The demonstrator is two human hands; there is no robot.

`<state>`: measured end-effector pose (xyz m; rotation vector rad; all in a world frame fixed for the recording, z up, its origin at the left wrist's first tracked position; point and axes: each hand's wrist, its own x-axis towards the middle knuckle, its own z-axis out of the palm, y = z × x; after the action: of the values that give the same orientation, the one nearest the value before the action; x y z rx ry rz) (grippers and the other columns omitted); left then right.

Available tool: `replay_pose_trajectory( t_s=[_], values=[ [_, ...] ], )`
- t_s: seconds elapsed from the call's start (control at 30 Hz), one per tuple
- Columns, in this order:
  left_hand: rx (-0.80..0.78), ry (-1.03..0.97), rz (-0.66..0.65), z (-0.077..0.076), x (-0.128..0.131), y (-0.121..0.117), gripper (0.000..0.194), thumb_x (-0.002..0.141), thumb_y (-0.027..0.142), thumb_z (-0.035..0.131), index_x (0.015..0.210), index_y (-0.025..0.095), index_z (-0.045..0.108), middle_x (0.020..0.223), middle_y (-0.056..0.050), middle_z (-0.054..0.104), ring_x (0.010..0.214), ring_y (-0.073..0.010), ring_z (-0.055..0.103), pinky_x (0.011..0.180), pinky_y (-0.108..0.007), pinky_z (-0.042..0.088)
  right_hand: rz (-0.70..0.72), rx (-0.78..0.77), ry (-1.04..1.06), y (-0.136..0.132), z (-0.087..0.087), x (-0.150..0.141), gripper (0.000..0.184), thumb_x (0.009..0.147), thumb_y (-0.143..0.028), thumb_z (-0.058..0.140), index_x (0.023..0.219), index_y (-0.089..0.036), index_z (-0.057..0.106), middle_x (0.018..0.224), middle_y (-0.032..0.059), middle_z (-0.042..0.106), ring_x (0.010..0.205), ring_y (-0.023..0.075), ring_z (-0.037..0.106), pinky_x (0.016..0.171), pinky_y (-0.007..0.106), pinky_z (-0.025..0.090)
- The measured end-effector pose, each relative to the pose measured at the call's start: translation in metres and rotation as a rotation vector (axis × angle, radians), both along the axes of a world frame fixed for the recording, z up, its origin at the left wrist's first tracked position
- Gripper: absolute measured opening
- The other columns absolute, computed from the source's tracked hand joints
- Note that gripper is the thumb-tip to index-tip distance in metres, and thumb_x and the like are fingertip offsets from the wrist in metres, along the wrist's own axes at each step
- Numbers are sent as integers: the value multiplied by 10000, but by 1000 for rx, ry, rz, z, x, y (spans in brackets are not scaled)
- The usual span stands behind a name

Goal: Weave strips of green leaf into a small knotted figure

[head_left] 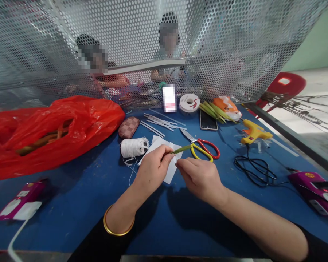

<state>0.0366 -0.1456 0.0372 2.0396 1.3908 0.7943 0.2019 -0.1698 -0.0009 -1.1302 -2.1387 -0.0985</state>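
My left hand (155, 165) is closed in a pinch on one end of a narrow folded green leaf (183, 149), which points right toward the scissors. Close beside it, my right hand (198, 176) is also pinched shut; whatever lies between its fingertips is too small to make out. Beneath both hands is a sheet of white paper (169, 176). A spool of white string (133, 147) lies left of the paper, with loose thread trailing from it. The scissors (192, 138), with one red and one yellow handle, lie open just beyond my right hand.
A red plastic bag (95, 123) covers the left side of the blue table (153, 225). Behind my hands lie white sticks (160, 122), a ribbon roll (189, 102) and a phone (208, 120). A yellow glue gun (254, 131) with its cord is right. Two people sit beyond the perforated screen (136, 32).
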Motion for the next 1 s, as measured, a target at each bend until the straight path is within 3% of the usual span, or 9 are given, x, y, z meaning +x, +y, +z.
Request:
replay_pose_trajectory(
  t_s=[0.17, 0.27, 0.33, 0.5, 0.63, 0.7, 0.77, 0.87, 1.0],
  values=[
    [125, 218, -25, -5, 3, -6, 197, 941, 225, 446, 921, 178, 636, 863, -32, 662, 793, -170, 593, 708, -292, 408, 49, 218, -175, 0, 8, 7, 311, 902, -75, 402, 785, -144, 682, 576, 14, 554, 504, 142, 447, 520, 320, 245],
    [139, 323, -113, -3, 3, -8, 232, 949, 227, 439, 916, 170, 662, 839, -49, 652, 785, -184, 600, 692, -298, 413, 64, 140, -111, 5, 15, 15, 321, 898, -74, 395, 787, -143, 689, 583, 17, 571, 516, 133, 473, 512, 302, 255],
    [111, 310, -208, 0, 2, -9, 220, 948, 232, 462, 908, 178, 671, 817, -39, 650, 766, -173, 602, 676, -283, 416, 84, -70, 40, 11, 19, 22, 295, 900, -107, 417, 793, -151, 689, 640, 23, 618, 569, 125, 527, 524, 270, 292],
    [104, 144, -393, 6, -1, -6, 119, 928, 206, 530, 890, 190, 641, 845, -9, 665, 778, -135, 602, 684, -240, 421, 219, -857, 650, 31, 22, 32, 175, 786, -305, 640, 689, -162, 671, 623, 2, 609, 577, 112, 522, 528, 230, 362],
    [145, 60, -352, 5, 1, -6, 117, 938, 209, 511, 885, 184, 613, 810, -4, 645, 762, -124, 591, 673, -230, 421, 295, -1409, 1036, 38, 13, 28, 223, 637, -348, 743, 644, -153, 636, 453, -68, 435, 374, 36, 251, 377, 197, 141],
    [202, 55, -290, 3, 3, -6, 156, 951, 216, 483, 867, 180, 609, 786, -5, 631, 745, -123, 582, 666, -233, 417, 333, -1531, 1128, 35, 7, 22, 214, 611, -326, 747, 627, -157, 617, 406, -107, 324, 364, 22, 146, 375, 198, 71],
    [284, 84, -213, 0, 3, -5, 177, 951, 212, 473, 841, 175, 606, 764, -9, 617, 724, -127, 573, 659, -242, 412, 318, -1510, 1201, 30, 4, 14, 185, 617, -309, 726, 630, -158, 619, 401, -116, 275, 371, 28, 134, 378, 202, 71],
    [403, 143, -100, -4, 3, -4, 164, 943, 189, 471, 869, 166, 616, 766, -20, 618, 727, -141, 578, 662, -257, 412, 204, -1285, 1248, 19, 5, 2, 166, 667, -320, 686, 670, -161, 641, 449, -86, 351, 395, 46, 189, 381, 210, 115],
    [453, 151, -34, -8, 3, -4, 168, 949, 198, 464, 918, 167, 627, 818, -29, 646, 767, -150, 601, 687, -259, 428, 131, -800, 911, 5, 9, -4, 181, 816, -288, 594, 693, -166, 648, 588, -19, 518, 525, 89, 412, 482, 214, 319]
  ],
)
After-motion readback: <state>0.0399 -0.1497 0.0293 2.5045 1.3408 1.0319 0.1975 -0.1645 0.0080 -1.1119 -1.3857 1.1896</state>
